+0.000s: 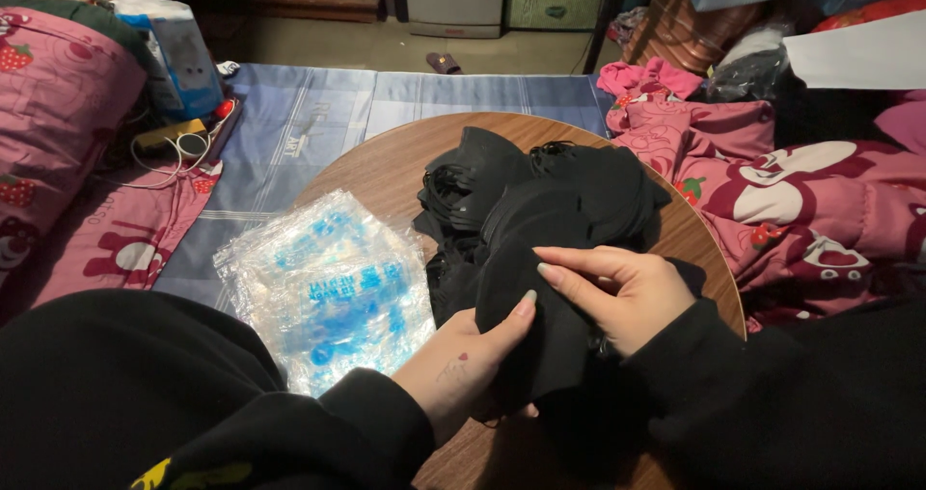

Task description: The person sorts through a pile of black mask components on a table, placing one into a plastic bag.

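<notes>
Holding one black mask point(540, 326) at the desk's point(386, 167) near edge, left hand point(463, 365) clamped beneath and right hand point(617, 292) pinching its top, peel it cleanly from the pile point(540, 196) before reaching left for the bags point(328, 287).

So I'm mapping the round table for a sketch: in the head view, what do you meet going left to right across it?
Stack of clear plastic bags with blue print → left hand → black mask held in both hands → right hand. The pile of black masks lies behind, spanning the middle.
</notes>
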